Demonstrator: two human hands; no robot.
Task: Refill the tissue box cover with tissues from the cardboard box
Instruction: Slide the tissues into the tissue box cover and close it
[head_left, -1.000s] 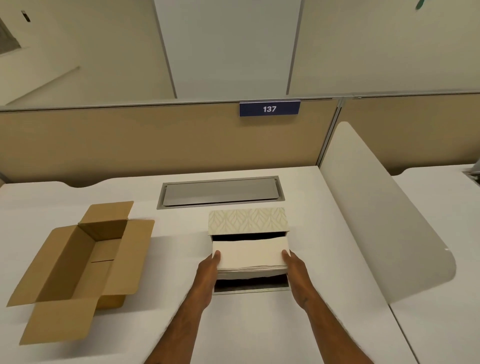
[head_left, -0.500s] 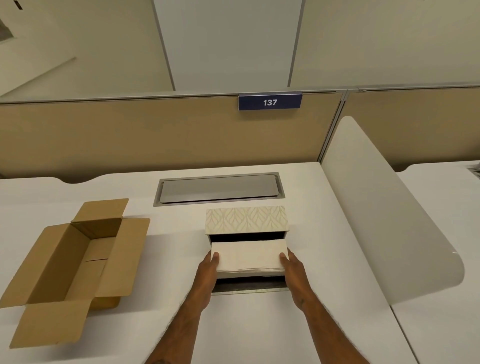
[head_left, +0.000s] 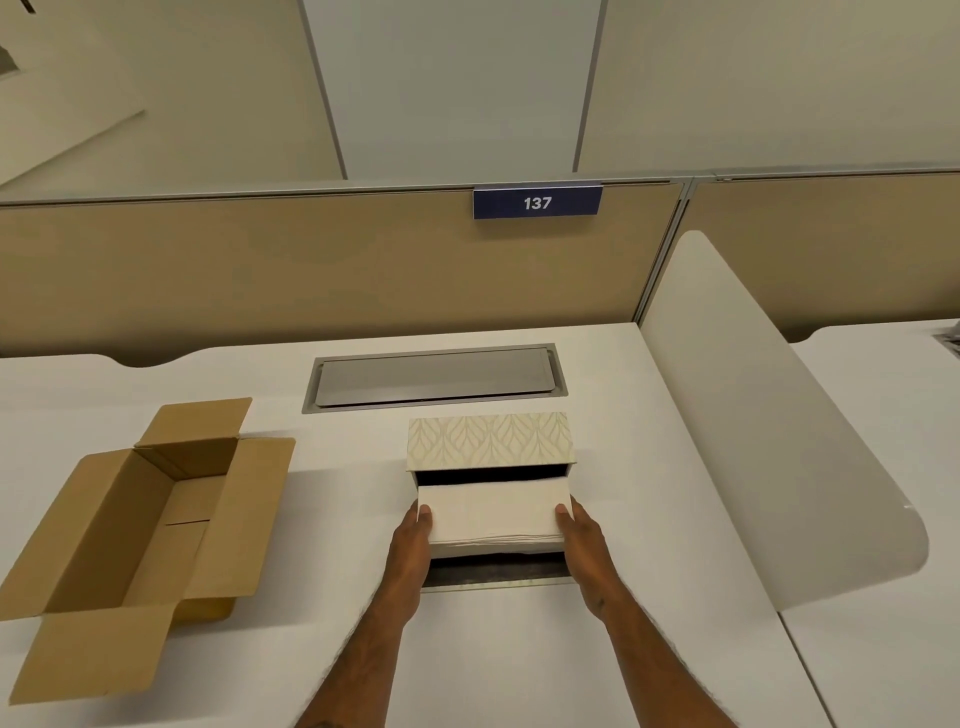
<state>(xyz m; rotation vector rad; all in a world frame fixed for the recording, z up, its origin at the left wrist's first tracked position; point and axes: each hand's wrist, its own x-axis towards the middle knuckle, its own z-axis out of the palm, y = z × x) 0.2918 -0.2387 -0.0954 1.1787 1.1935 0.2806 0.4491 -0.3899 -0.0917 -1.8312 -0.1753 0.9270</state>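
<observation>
A cream tissue box cover with a leaf pattern lies on its side in the middle of the white desk, its dark opening facing me. A stack of white tissues is at the mouth of that opening, held level. My left hand grips the stack's left end and my right hand grips its right end. Below the stack lies the cover's flat dark base panel. The brown cardboard box stands open at the left, and no tissues show inside it.
A grey metal cable hatch is set into the desk behind the cover. A white curved divider rises along the desk's right side. A tan partition with a blue sign "137" closes the back.
The tissue stack has moved slightly forward toward the cover's opening, still held in both hands. The camera has shifted a little; the cardboard box has not moved.
</observation>
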